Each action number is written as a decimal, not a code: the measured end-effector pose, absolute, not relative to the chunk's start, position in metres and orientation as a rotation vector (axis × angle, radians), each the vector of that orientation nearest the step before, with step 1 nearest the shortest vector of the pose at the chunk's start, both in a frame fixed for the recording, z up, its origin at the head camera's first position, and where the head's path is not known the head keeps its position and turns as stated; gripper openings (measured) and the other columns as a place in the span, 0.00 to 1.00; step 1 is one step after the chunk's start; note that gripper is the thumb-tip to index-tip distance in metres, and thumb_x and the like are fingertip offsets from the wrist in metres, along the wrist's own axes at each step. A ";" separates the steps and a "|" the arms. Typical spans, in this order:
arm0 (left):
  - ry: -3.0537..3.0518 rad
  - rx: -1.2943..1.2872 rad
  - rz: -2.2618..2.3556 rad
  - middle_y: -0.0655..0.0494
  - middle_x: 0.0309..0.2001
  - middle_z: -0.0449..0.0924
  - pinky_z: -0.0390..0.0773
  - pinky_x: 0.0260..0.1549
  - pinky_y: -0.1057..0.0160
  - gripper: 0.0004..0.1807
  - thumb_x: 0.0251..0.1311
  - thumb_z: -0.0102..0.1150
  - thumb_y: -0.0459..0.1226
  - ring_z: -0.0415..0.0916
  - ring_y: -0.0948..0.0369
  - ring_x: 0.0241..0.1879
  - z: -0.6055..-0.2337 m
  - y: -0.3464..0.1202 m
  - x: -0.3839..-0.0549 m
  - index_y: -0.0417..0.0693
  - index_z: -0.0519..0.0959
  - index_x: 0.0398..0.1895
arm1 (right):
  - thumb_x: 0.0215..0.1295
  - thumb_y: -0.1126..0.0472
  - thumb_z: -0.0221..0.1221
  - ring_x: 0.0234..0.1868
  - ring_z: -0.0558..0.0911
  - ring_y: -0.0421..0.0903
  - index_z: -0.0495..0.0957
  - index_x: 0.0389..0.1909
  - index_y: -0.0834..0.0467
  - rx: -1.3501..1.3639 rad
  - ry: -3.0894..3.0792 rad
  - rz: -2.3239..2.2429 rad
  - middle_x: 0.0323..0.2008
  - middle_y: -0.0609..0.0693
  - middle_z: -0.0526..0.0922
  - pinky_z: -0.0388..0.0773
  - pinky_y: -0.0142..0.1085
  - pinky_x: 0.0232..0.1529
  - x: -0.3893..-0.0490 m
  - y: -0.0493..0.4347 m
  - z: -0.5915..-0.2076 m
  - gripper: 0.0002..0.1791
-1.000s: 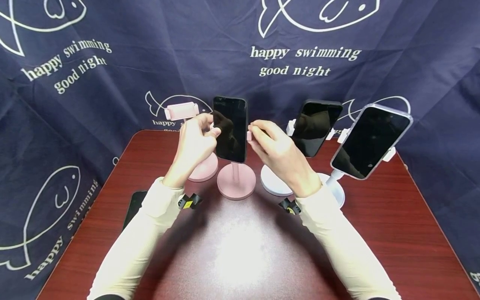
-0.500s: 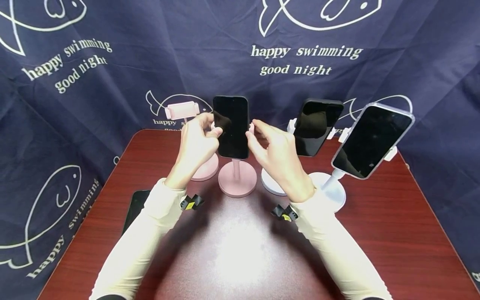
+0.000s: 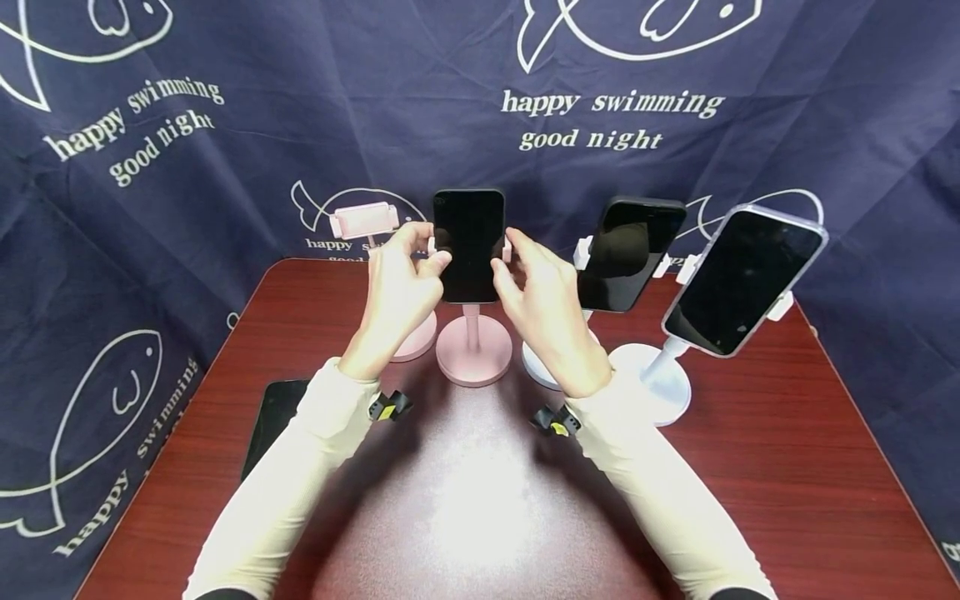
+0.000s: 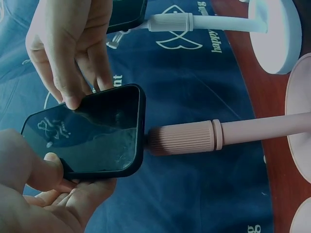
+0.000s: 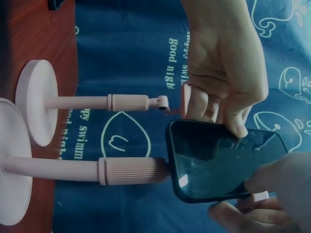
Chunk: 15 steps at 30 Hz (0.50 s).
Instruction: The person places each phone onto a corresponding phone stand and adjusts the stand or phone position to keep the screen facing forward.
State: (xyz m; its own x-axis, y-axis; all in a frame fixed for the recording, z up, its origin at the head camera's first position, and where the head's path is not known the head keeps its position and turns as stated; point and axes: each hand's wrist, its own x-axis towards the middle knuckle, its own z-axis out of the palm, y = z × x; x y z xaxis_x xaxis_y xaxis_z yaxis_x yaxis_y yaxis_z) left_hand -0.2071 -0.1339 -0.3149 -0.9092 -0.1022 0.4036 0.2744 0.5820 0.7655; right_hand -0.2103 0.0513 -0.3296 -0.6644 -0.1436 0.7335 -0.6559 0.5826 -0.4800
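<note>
In the head view a black phone [image 3: 472, 237] stands upright in the clamp [image 3: 507, 249] of a pink phone stand [image 3: 474, 360]. My left hand [image 3: 405, 292] pinches the phone's left edge, thumb on the screen side. At the opposite edge my right hand [image 3: 547, 304] holds the phone beside the clamp arm, its thumb at the screen's rim. The left wrist view shows the left thumb [image 4: 52, 167] on the glass. From the right wrist, a pink clamp end [image 5: 252, 200] shows between the right thumb and fingers. Most of the clamp is hidden behind the phone.
A second pink stand [image 3: 365, 220] with a bare clamp is behind my left hand. On the right, two white stands carry a black phone [image 3: 632, 254] and a light-framed phone [image 3: 745, 282]. Another dark phone [image 3: 273, 417] lies on the red-brown table [image 3: 810, 467], partly under my left sleeve.
The held phone has shifted slightly right, and its lower edge has risen, so it looks shorter. Both hands stayed at its sides; the right thumb and fingers moved closer in to its edge.
</note>
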 end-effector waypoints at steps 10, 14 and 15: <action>-2.439 -0.129 -1.306 0.44 0.46 0.87 0.78 0.45 0.54 0.16 0.68 0.61 0.32 0.84 0.52 0.35 -0.316 -0.132 -0.218 0.40 0.79 0.58 | 0.70 0.68 0.62 0.37 0.88 0.54 0.79 0.59 0.71 0.586 -2.175 1.083 0.45 0.65 0.86 0.86 0.42 0.43 -0.215 0.049 -0.332 0.19; -2.423 -0.165 -1.366 0.42 0.53 0.86 0.78 0.54 0.51 0.17 0.70 0.59 0.31 0.84 0.50 0.48 -0.318 -0.133 -0.225 0.37 0.77 0.60 | 0.70 0.68 0.62 0.36 0.87 0.54 0.79 0.59 0.71 0.568 -2.163 1.090 0.46 0.65 0.86 0.85 0.44 0.43 -0.217 0.047 -0.332 0.19; -2.419 -0.171 -1.367 0.42 0.53 0.85 0.78 0.55 0.51 0.17 0.70 0.59 0.32 0.83 0.51 0.50 -0.318 -0.133 -0.226 0.37 0.77 0.60 | 0.70 0.67 0.62 0.37 0.87 0.55 0.79 0.59 0.71 0.563 -2.164 1.089 0.47 0.65 0.86 0.85 0.44 0.43 -0.217 0.047 -0.332 0.19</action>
